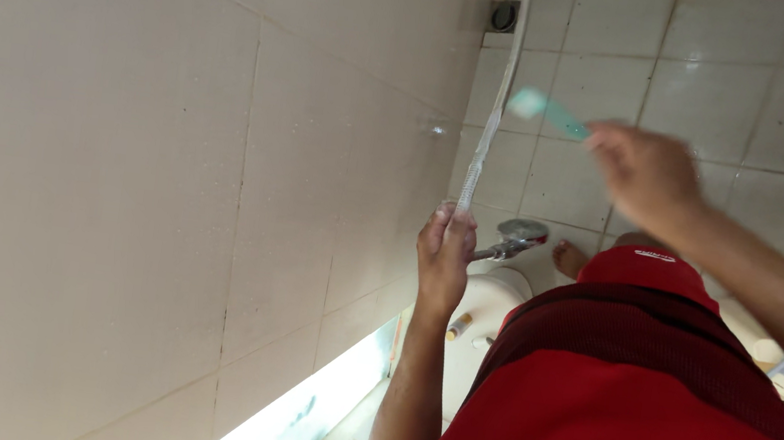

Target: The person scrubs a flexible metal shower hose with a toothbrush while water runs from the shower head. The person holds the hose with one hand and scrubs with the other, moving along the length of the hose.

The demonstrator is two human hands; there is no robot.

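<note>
Head view: looking down a red shirt (628, 423) at a tiled bathroom corner, with both of the person's hands raised in front of the wall.
Left hand (444, 255): closed around the lower end of a pale shower hose (493, 112), fingers wrapped just above the chrome handheld shower head (517, 238).
Right hand (645, 173): closed on the handle of a teal toothbrush-like brush (550, 112); the brush is blurred, so its exact kind is hard to tell.
Where the brush is: held up in the air, its head just beside the hose and in front of the wall tiles (166, 170); whether it touches the hose cannot be told.
Where the hose is: running up the corner toward a dark wall fitting (503, 16).
How the hose should handle: likely light, flexible and slick when wet; a grip near the stiff end by the head looks steadiest.
How the brush should handle: likely light, rigid plastic; best held by the handle's rear half.
Nearby: a white basin or cistern (491, 309) below the left hand and a bare foot (569, 258) on the floor.
</note>
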